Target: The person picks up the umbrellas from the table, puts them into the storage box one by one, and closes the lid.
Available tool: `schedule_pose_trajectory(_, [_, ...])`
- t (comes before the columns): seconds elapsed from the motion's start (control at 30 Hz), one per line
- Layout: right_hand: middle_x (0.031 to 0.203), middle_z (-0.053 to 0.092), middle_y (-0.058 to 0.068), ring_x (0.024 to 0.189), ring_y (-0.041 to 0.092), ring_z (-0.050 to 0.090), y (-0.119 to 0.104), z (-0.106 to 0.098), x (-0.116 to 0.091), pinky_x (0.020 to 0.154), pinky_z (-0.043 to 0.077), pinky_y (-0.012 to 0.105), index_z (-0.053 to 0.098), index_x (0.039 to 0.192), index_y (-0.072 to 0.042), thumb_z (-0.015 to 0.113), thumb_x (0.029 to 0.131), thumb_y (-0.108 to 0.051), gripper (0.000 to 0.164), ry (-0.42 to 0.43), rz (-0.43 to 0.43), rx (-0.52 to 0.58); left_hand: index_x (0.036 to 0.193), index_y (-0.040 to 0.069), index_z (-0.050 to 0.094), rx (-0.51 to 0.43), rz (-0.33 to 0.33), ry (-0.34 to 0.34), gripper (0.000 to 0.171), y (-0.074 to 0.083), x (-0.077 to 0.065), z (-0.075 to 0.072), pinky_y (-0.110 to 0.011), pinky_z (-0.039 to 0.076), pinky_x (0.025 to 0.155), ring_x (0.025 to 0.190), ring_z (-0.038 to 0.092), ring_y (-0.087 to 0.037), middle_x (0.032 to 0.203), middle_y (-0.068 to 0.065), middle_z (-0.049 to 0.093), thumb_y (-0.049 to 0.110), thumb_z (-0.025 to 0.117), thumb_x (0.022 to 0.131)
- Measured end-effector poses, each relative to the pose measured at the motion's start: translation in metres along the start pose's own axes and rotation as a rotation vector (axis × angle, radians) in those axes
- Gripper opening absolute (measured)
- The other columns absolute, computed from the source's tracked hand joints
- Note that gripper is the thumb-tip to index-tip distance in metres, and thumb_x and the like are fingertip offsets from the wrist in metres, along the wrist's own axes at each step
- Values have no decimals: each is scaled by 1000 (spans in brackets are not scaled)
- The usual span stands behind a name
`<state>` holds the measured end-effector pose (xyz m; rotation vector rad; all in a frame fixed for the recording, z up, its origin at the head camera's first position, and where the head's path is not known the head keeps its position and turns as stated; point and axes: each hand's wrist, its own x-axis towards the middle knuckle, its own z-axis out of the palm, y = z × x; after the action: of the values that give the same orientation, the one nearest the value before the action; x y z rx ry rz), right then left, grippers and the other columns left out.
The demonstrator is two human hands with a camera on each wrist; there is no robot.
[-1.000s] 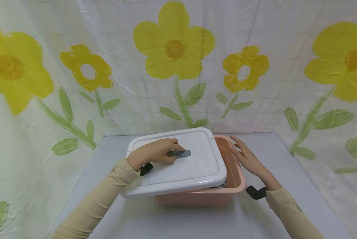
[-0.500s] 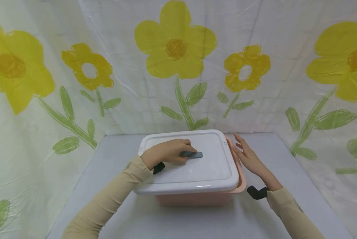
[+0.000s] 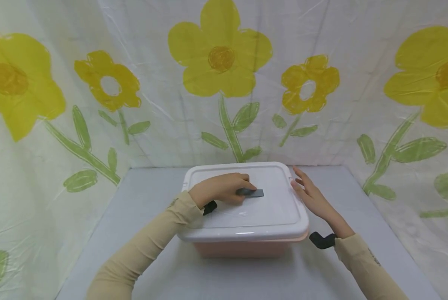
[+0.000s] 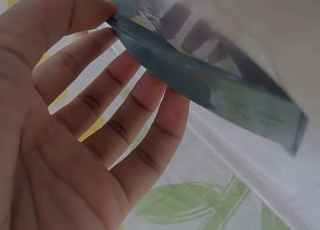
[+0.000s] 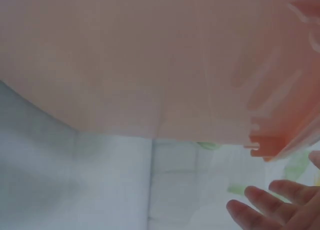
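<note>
A white lid (image 3: 276, 214) covers the top of a pink plastic box (image 3: 242, 249) in the head view, slightly offset so a thin pink strip shows along the front. My left hand (image 3: 224, 188) grips the lid's flat grey handle (image 3: 257, 193). In the left wrist view the thumb and fingers pinch that blue-grey handle (image 4: 200, 80) from both sides. My right hand (image 3: 314, 201) is at the lid's right edge, fingers fairly straight. From the right wrist, the pink side wall (image 5: 125, 65) fills most of the view, with the fingertips (image 5: 255, 192) below its rim. The box's inside is hidden.
The box stands on a pale grey-blue table (image 3: 145, 200). A white curtain (image 3: 152, 137) with yellow flowers hangs behind and along both sides. Black wrist mounts (image 3: 322, 241) stick out near each cuff.
My left hand has moved the lid to the right and levelled it over the box, covering the opening that showed at the right. The right hand has stayed nearly in place.
</note>
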<state>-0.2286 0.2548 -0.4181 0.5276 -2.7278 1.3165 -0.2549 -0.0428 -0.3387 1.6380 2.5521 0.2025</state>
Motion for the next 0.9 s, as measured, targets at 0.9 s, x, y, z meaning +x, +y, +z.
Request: schedule_pose_trajectory(0.9, [151,19,20,133,45,26,-1,7,2,98,32,61,20,149,-13,49,96,-35,64,-46,3,-78,123,10,61,-57,-155,49,34,-12,-50,1,-31,44,89,102,54,-19,111,-6,58,20,60,90])
